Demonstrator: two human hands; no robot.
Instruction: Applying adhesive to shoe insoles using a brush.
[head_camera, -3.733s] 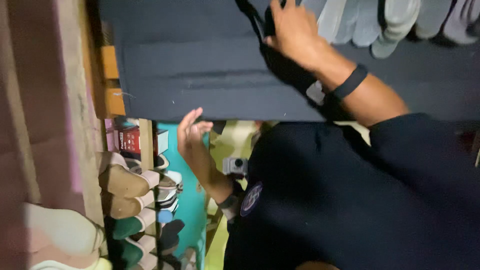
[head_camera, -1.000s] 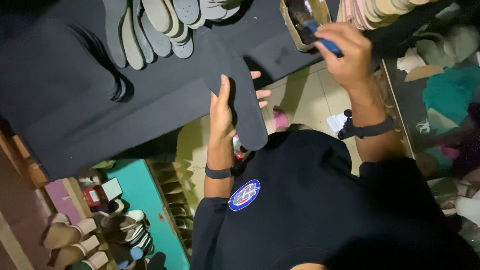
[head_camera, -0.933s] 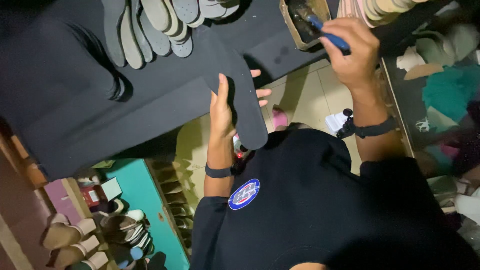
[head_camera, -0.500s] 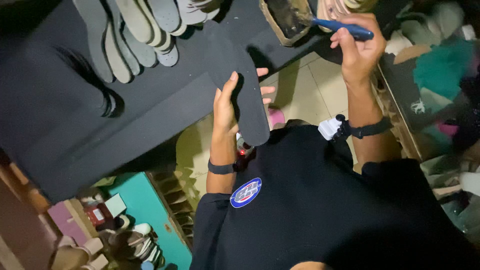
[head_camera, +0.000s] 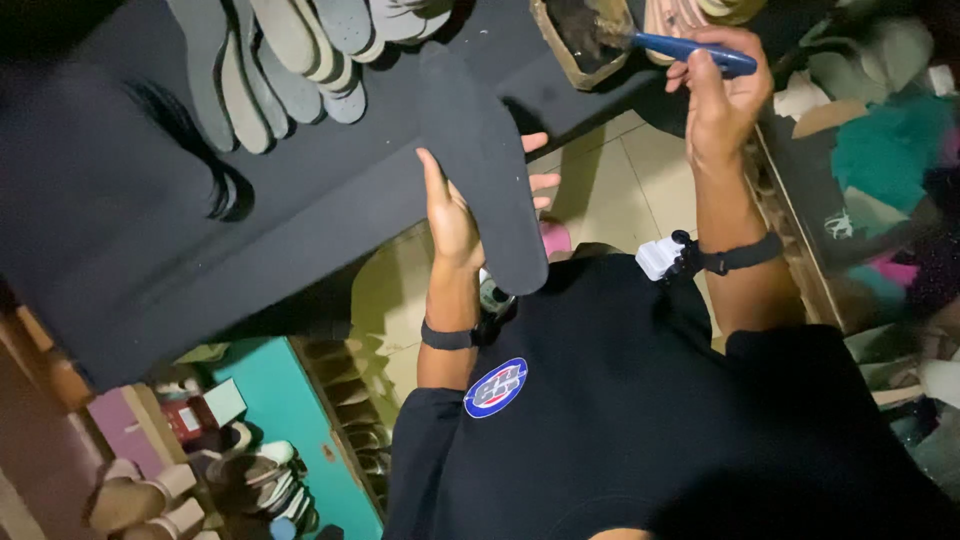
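Note:
My left hand (head_camera: 450, 215) grips a long dark shoe sole (head_camera: 480, 150) by its edge and holds it upright over the front edge of a dark work surface (head_camera: 150, 230). My right hand (head_camera: 715, 95) holds a blue-handled brush (head_camera: 690, 50). The brush's bristle end rests in a small brownish container (head_camera: 580, 35) that stands on the surface. Both wrists wear dark bands.
Several grey insoles (head_camera: 290, 50) lie fanned out on the dark surface at the top left. Below it, at the lower left, stand a teal cabinet (head_camera: 280, 400) and shelves of shoes (head_camera: 200, 470). Heaped shoes and cloth (head_camera: 880, 150) crowd the right side, with pale floor tiles (head_camera: 610, 190) between.
A few seconds ago my left hand was empty and my right reached over the surface. Now the left holds the sole, and the right has brought the brush to the container.

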